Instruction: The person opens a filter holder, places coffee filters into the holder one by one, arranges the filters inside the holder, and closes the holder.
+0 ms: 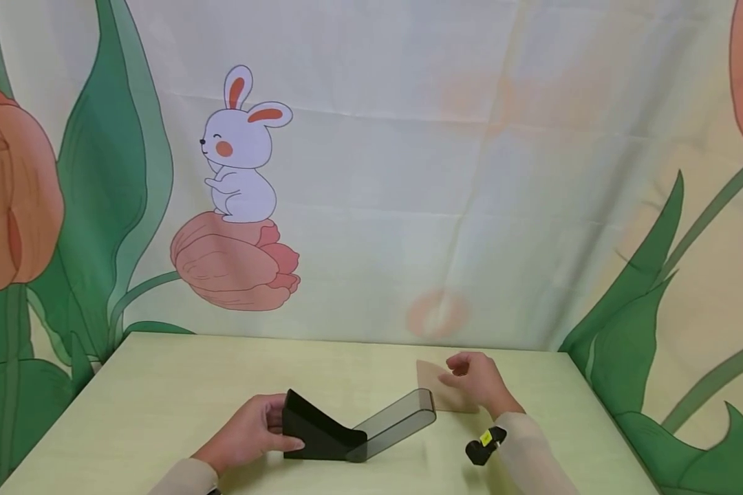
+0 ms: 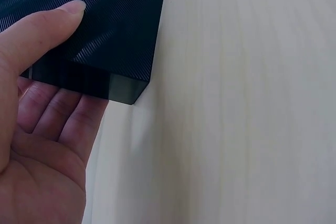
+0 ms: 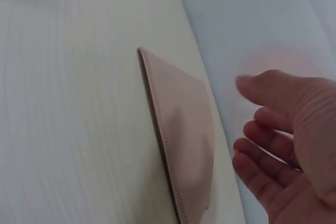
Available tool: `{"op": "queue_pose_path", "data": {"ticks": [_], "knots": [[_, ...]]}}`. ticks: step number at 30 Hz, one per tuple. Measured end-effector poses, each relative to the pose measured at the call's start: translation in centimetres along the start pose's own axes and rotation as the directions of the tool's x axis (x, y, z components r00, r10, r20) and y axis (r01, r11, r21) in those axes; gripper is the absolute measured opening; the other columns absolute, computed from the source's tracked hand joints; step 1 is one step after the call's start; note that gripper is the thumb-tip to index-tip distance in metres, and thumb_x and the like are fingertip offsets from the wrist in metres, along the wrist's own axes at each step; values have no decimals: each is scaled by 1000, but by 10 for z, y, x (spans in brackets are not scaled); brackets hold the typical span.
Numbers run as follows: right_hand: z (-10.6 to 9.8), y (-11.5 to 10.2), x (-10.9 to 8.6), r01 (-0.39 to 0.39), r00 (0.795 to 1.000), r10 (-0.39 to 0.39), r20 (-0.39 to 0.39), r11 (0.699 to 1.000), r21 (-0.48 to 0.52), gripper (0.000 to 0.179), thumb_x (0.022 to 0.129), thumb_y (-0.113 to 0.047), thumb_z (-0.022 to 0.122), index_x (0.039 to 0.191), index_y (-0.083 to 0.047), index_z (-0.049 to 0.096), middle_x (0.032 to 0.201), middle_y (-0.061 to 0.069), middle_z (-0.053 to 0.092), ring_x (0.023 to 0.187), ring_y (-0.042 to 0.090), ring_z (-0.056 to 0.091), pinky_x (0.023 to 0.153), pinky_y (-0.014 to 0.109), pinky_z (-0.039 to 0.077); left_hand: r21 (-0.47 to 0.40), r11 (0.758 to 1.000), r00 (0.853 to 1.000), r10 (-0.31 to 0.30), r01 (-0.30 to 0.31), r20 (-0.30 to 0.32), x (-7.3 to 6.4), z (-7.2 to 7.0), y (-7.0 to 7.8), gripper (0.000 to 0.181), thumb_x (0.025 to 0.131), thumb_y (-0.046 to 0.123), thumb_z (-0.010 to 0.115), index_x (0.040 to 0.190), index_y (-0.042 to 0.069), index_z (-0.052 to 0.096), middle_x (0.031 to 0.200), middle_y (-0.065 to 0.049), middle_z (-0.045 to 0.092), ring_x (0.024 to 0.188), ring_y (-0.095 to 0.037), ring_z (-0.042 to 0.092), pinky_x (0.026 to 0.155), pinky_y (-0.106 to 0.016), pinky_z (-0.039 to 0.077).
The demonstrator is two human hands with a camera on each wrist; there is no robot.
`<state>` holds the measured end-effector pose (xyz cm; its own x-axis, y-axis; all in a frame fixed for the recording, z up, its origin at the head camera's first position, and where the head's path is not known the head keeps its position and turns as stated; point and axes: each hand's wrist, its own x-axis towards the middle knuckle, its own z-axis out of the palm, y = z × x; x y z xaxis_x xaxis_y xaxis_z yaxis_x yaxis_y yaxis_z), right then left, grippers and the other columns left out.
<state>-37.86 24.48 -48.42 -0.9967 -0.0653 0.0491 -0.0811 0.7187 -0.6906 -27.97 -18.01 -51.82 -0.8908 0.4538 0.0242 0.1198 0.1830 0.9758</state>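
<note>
Left hand pinches the black case by its left end, thumb on the near face; the smoky clear lid slants up rightward. The right hand, loosely curved around nothing, is nearer the tan pouch, which lies on the worktop just left of that hand, beyond the lid's raised end; its long axis I can't make out.

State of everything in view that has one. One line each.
Case: open, held in left hand
Lid: angled open, meeting the case at one end
Pouch: lying on table, contents not visible
Left hand: gripping case
Right hand: empty, by the pouch, fingers loosely bent
Backdrop: hanging, creased
</note>
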Motion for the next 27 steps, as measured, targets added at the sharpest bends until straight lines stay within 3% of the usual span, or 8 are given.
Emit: {"op": "queue_pose_path", "data": {"ticks": [8, 13, 21, 27], "knots": [[3, 9, 9, -101, 993, 108, 49, 987, -128, 51, 78, -21, 90, 119, 1, 68, 116, 15, 69, 101, 27, 63, 94, 48, 55, 8, 1000, 1000, -8, 8, 4, 0, 0, 0, 49, 80, 16, 89, 123, 5, 68, 115, -10, 77, 103, -22, 74, 89, -27, 59], [6, 16, 14, -120, 990, 132, 52, 975, -187, 58, 75, -26, 92, 118, 3, 67, 113, 14, 69, 100, 27, 62, 95, 48, 54, 20, 1000, 1000, -13, 13, -3, 0, 0, 0, 50, 79, 17, 89, 123, 6, 68, 115, -9, 77, 103, -21, 74, 90, -29, 59], [8, 15, 19, -164, 980, 183, 74, 963, -213, 59, 74, -29, 93, 116, 2, 66, 108, 13, 68, 97, 27, 61, 93, 48, 54, 6, 1000, 1000, -7, 7, -1, -1, 0, -1, 49, 80, 15, 89, 123, 5, 68, 115, -10, 77, 103, -22, 74, 89, -27, 59], [8, 17, 19, -155, 982, 173, 70, 964, -216, 52, 75, -26, 93, 111, 1, 67, 106, 12, 68, 96, 26, 61, 94, 48, 53, 11, 1000, 1000, -4, 4, -2, -1, 0, 0, 50, 79, 15, 89, 123, 5, 68, 115, -10, 77, 103, -22, 74, 89, -26, 59]]}}
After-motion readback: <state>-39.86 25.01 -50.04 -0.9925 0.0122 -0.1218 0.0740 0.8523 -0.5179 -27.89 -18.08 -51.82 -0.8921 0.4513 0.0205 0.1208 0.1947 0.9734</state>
